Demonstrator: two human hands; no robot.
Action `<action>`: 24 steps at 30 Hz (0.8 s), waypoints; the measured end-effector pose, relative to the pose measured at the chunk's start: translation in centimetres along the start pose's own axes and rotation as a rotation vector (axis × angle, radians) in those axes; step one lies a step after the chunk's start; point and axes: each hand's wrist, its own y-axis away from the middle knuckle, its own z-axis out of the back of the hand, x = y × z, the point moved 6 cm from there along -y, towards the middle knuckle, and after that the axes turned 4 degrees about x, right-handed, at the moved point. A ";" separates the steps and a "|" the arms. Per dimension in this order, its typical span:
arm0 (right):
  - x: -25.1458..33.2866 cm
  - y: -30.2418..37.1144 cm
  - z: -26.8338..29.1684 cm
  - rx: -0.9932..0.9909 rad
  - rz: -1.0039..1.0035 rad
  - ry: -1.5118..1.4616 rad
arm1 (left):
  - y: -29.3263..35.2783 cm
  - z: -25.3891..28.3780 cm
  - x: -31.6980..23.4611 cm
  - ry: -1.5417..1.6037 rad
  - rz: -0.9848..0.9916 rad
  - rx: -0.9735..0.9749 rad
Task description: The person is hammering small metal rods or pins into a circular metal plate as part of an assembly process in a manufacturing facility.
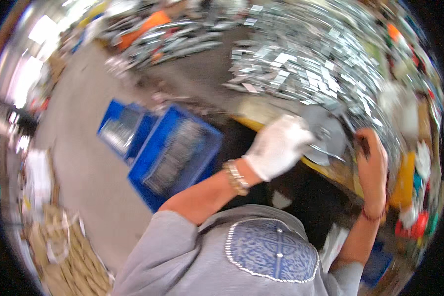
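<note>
My left hand [279, 146], in a white glove, hovers over the yellow-edged front of the worktable [251, 121]. Its fingers are curled together, and blur hides what they hold, if anything. Just right of its fingertips lies a round grey disc [336, 129] with a hub at its middle. A thin bright rod or strip [329, 153] crosses the disc's near side. On the disc's other side is my bare right hand [373, 165], its fingers bent inward. A small dark patch shows between thumb and fingers there; I cannot make out whether it is a held piece.
Flat shiny metal pieces [306, 64] are heaped behind the disc. At left stand two blue bins [148, 185] [108, 111] containing metal parts. More long metal parts [187, 42] lie on the floor further off. Tan sacks [69, 251] sit at lower left.
</note>
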 end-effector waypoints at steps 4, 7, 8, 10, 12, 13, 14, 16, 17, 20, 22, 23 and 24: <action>3.9 0.0 -3.9 0.087 0.154 0.030 | 0.1 -0.2 -0.5 0.066 -0.012 -0.083; 4.4 0.0 -5.5 0.091 0.138 -0.112 | 0.0 -1.1 -0.7 -0.036 0.028 -0.064; 4.1 -0.1 -5.9 0.064 0.090 -0.240 | 0.1 -0.8 -0.7 -0.042 0.040 -0.080; 4.1 -0.1 -6.5 0.048 0.111 -0.290 | 0.3 -0.7 -0.8 -0.055 0.054 -0.070; 2.6 0.3 -6.5 0.011 0.058 -0.322 | 0.2 -0.6 -0.7 -0.046 0.049 -0.050; 2.0 0.6 -6.4 0.019 0.040 -0.284 | 0.0 -0.6 -0.7 -0.026 0.050 -0.070; 1.7 1.0 -6.3 0.007 0.022 -0.269 | -0.3 -0.8 -1.0 0.008 0.035 -0.081; 1.0 2.2 -5.9 -0.051 -0.036 -0.260 | -0.5 -1.4 -0.9 0.040 0.020 -0.073; 1.1 2.6 -5.8 -0.068 0.000 -0.176 | -0.9 -1.6 -0.8 0.059 0.011 -0.070; 4.2 1.0 -6.3 -0.117 0.131 -0.063 | 0.3 0.5 0.1 -0.055 0.053 -0.041; 4.8 0.7 -6.3 -0.101 0.185 -0.103 | 0.7 1.0 0.2 -0.011 0.043 -0.058; 4.1 0.7 -6.7 -0.068 0.086 -0.290 | 0.8 1.7 -0.4 0.011 0.044 -0.087; 4.3 1.0 -6.1 -0.103 0.122 -0.268 | 0.6 1.5 -0.4 0.046 0.052 -0.060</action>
